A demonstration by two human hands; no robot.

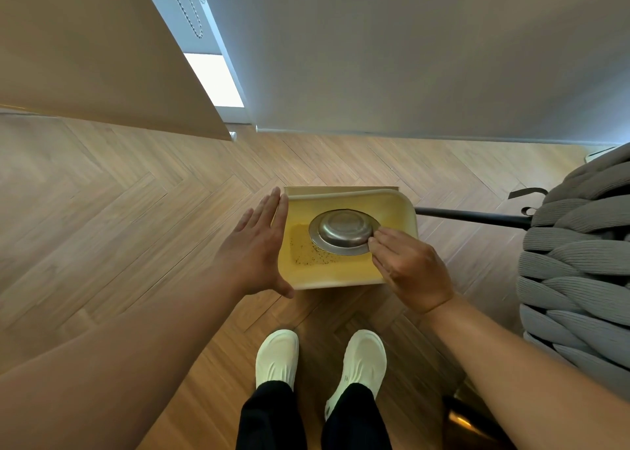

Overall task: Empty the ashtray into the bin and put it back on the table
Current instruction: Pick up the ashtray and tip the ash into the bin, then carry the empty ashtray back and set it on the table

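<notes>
so the ashtray (344, 232) is flipped upside down right over the open bin (405, 211), metal bottom facing up at the camera, and there's a scatter of dark ash and specks lying on the yellow floor of the bin just to its left. the right hand (409, 272) has it pinched by the rim on the near-right edge, fingers closed on that lip. it's round, so no real long axis to worry about, the only thing that matters is which way up it is, and right now it's wrong way up for a table.

left hand (257, 245) is open flat, fingers together, held upright alongside the bin's left wall. can't tell if it's actually touching or just beside it.

looks like the dumping is about done, so i'd guess next is turning it back over and carrying it off. the right hand already has it, so that's the one to do it. no table in view at all. to the right there's a chunky grey knitted thing (576, 245) and a black pole (470, 216) close behind the bin, worth swinging clear of.
</notes>
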